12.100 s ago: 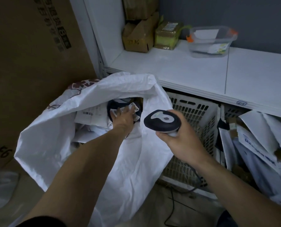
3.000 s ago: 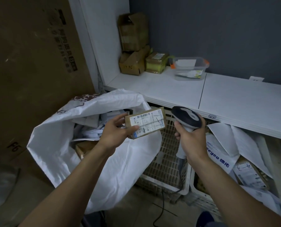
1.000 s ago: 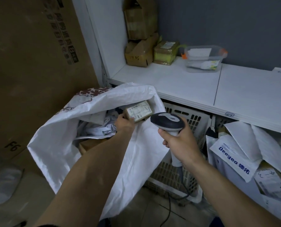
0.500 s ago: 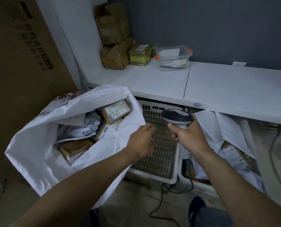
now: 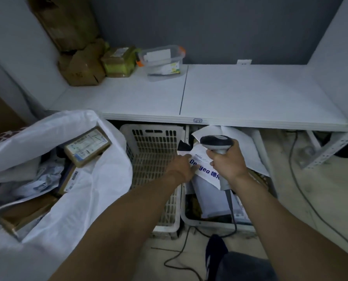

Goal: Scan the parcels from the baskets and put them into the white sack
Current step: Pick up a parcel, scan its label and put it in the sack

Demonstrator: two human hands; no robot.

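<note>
Our left hand [image 5: 180, 167] has crossed from above the empty basket [image 5: 154, 151] to the white envelope [image 5: 207, 171] with blue lettering. The envelope lies on top of the heap in the full basket [image 5: 209, 225] just beside the empty one. The fingertips touch the envelope's near edge, but blur keeps us from telling whether they pinch it or only rest there. Our right hand [image 5: 228, 161] is wrapped tightly round the handle of the scanner [image 5: 216, 141], and it covers part of the blue lettering. The labelled box [image 5: 87, 146] lies at the mouth of the white sack [image 5: 84, 189] on the left, on top of other parcels that are half buried and hard to make out. The sack's left side is cut off by the frame. The full basket's far end is hidden under the white shelf [image 5: 250, 94].
</note>
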